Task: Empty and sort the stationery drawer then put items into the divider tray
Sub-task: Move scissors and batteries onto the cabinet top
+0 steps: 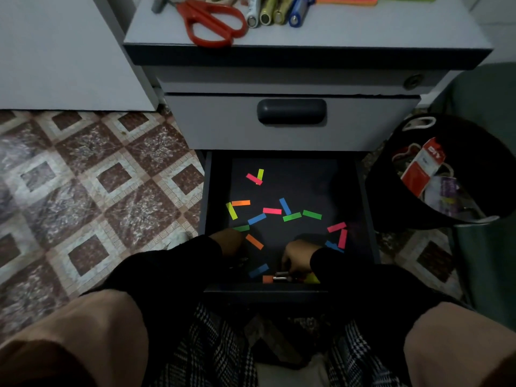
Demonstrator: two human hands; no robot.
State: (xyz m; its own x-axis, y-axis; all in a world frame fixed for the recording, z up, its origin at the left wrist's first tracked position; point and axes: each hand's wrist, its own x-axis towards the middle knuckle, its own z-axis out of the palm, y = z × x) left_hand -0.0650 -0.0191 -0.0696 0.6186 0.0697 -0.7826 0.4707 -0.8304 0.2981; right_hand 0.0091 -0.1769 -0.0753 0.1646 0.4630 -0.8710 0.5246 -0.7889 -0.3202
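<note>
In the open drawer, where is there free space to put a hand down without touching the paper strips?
The drawer floor is bare along its back edge and down the right side behind the green strip. The middle band and the front are crowded with strips, and both hands, left hand and right hand, already fill the front.

Glossy red plastic scissor handles [215, 22]; matt dark drawer [287, 185] floor with neon paper strips [272, 210]; smooth patterned floor tiles [92, 177].
</note>
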